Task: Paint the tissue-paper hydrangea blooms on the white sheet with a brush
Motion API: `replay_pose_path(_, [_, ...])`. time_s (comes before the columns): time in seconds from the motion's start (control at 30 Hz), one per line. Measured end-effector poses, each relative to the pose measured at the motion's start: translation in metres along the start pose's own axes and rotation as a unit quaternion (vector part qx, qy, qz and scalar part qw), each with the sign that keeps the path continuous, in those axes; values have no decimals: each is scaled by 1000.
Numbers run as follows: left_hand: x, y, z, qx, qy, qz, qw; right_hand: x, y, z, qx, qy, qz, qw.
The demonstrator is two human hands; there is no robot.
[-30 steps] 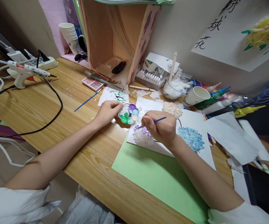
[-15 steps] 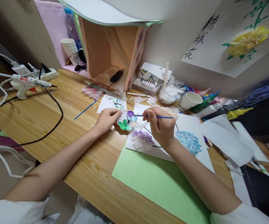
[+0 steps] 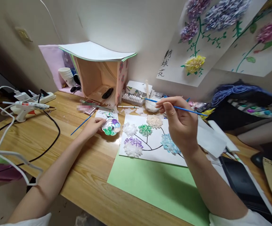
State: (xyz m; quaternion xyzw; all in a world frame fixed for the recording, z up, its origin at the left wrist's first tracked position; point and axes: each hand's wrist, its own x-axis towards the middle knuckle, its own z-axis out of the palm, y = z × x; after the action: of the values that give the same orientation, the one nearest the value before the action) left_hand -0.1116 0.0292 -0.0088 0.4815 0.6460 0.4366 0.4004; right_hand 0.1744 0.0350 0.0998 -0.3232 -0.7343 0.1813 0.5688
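Pinched in my left hand (image 3: 94,127) is the rim of a small round paint palette (image 3: 111,126) with green, purple and blue paint. My right hand (image 3: 179,121) grips a blue paintbrush (image 3: 190,110), raised above the right part of a white sheet (image 3: 158,154). On that sheet are fluffy paper flowers: white, green, cream, blue and a half-purple one (image 3: 133,146), joined by black stem lines. The sheet lies over green paper (image 3: 150,182). My right hand hides part of the blue flower (image 3: 169,144).
A glue gun (image 3: 24,109) with cables lies at the left. Another blue brush (image 3: 82,124) rests on the table (image 3: 86,175). Behind stand an open box (image 3: 98,77), paper cups (image 3: 66,76) and a tub (image 3: 152,105). A black tablet (image 3: 241,177) is at the right.
My right hand has lifted the brush away from the palette, up and to the right. The palette in my left hand is now left of the flowers. The camera view has tilted up.
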Motion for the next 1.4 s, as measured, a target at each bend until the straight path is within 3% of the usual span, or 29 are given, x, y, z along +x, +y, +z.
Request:
replay_pose_path(0.17, [6, -3, -10, -20, 62, 8, 998, -23, 9, -22, -8, -81, 46, 996])
replay_pose_path(0.27, [5, -4, -3, -31, 85, 17, 996, -55, 21, -19, -21, -135, -20, 990])
replay_pose_path(0.43, [0, -5, 13, -39, 107, 29, 993, -90, 39, -6, 5, -132, -36, 991])
replay_pose_path(0.57, [-3, -4, 19, -35, 114, 40, 992, -81, 38, 1, 32, -129, -6, 991])
replay_pose_path(0.77, [-6, -3, 20, -28, 114, 50, 992, -57, 30, 15, 20, -189, 7, 982])
replay_pose_path(1.07, [-5, -9, 26, -23, 92, 46, 994, -62, 37, 28, 3, -231, -4, 973])
replay_pose_path(1.4, [-10, -6, 30, -13, 77, 54, 996, -63, 38, 27, 18, -226, 4, 974])
